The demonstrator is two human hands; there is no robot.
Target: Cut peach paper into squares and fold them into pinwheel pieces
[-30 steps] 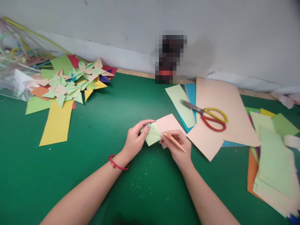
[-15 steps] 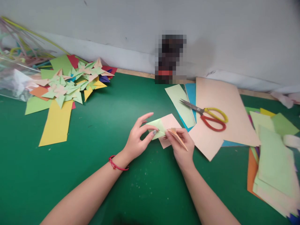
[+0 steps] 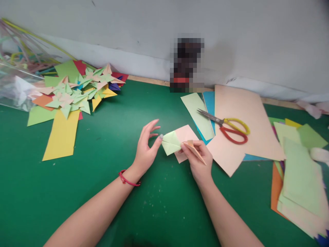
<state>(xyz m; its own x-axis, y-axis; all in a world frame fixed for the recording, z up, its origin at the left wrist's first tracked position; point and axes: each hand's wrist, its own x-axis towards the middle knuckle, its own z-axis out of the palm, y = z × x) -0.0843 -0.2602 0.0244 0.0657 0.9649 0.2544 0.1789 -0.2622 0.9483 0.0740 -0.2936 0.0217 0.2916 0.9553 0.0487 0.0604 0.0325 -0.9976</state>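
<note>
Pinched in my right hand (image 3: 200, 157) is a folded paper piece, with a light green creased part (image 3: 171, 142) pointing left and a peach folded flap (image 3: 195, 153) rising over my fingers. Where the two parts join is hidden by the thumb and fingers. My left hand (image 3: 146, 142) is open at the left of the green part, fingers spread and slightly curved, the thumb tip close to its left corner; whether they touch I cannot tell. Behind the folded piece a pale pink paper square (image 3: 187, 132) lies on the green table (image 3: 113, 206).
Scissors (image 3: 221, 125) with yellow and red handles lie on peach sheets (image 3: 246, 106) at the right. Several folded paper stars (image 3: 69, 96) and a yellow strip (image 3: 63, 135) lie at the left. Green paper strips (image 3: 302, 178) are stacked at far right. A pixelated dark object (image 3: 186, 63) stands by the wall.
My left hand has drawn back to the left off the green folded part, and its fingers have lifted away. My right hand holds the piece in almost the same place.
</note>
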